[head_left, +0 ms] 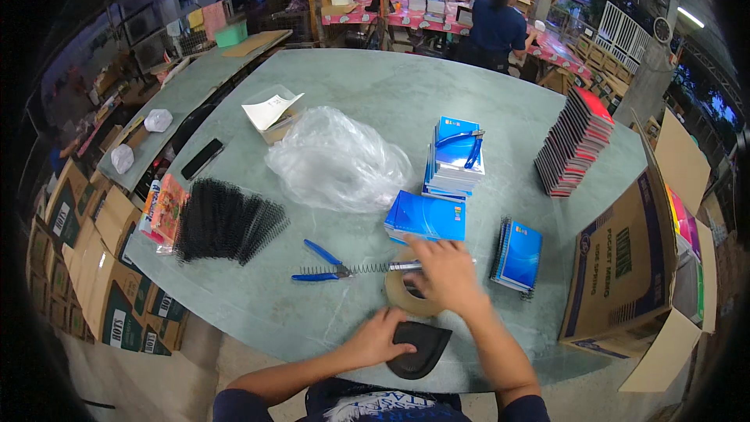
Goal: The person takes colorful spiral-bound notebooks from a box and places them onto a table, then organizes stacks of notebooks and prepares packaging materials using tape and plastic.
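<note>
My left hand grips the left edge of a black, half-round flat piece, like a pad or pouch, near the table's front edge. My right hand reaches over a roll of tape, fingers stretched and slightly blurred. Its fingertips are by the near edge of a low stack of blue notebooks. A slim silver object lies partly under this hand. Left of the tape are blue-handled pliers and a thin black spiral coil. Right of my hand lie spiral-bound blue notebooks.
Blue-handled cutters rest on a taller blue notebook stack. Clear plastic bags, black coils and a phone lie left. Red-covered notebooks and an open carton stand right. A person works at a far table.
</note>
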Demonstrator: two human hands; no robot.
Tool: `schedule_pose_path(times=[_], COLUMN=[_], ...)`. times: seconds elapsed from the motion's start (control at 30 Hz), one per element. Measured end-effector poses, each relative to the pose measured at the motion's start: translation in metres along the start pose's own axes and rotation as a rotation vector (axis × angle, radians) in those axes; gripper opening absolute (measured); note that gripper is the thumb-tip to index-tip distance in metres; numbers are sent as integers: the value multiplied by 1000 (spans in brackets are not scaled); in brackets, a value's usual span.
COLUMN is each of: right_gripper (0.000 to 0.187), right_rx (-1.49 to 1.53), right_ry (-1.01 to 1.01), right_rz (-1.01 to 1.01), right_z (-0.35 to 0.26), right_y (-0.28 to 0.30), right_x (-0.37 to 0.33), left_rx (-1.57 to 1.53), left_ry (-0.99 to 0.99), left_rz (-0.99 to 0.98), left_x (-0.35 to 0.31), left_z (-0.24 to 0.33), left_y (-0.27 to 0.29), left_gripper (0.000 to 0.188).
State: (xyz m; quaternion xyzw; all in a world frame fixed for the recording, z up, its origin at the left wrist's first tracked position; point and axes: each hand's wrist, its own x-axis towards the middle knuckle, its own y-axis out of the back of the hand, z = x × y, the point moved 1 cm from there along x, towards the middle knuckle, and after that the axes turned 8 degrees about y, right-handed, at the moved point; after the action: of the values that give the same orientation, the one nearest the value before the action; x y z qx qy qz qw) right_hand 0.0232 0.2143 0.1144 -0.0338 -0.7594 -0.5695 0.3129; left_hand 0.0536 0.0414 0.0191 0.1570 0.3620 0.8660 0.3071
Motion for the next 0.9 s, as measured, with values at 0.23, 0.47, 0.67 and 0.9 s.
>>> schedule_pose_path(times=[0.23, 0.47, 0.67, 0.9], right_gripper=[26, 22, 23, 24], right_rx=[810, 994, 1048, 1096], right_ry=[-391, -678, -575, -615], right_rz=[-120, 460, 251, 146], right_z=[76, 44, 53, 55], right_y=[3, -53, -36, -32], right_x=[-21, -53, -45, -50], left_rx=[-450, -13, 211, 62], left_ry=[79, -111, 1, -129], left_rz=[108, 17, 10, 319], left_x=[24, 51, 49, 54], left_z=[18, 23, 26, 31], left_y=[91, 115, 120, 123], left_gripper=[33, 33, 31, 41])
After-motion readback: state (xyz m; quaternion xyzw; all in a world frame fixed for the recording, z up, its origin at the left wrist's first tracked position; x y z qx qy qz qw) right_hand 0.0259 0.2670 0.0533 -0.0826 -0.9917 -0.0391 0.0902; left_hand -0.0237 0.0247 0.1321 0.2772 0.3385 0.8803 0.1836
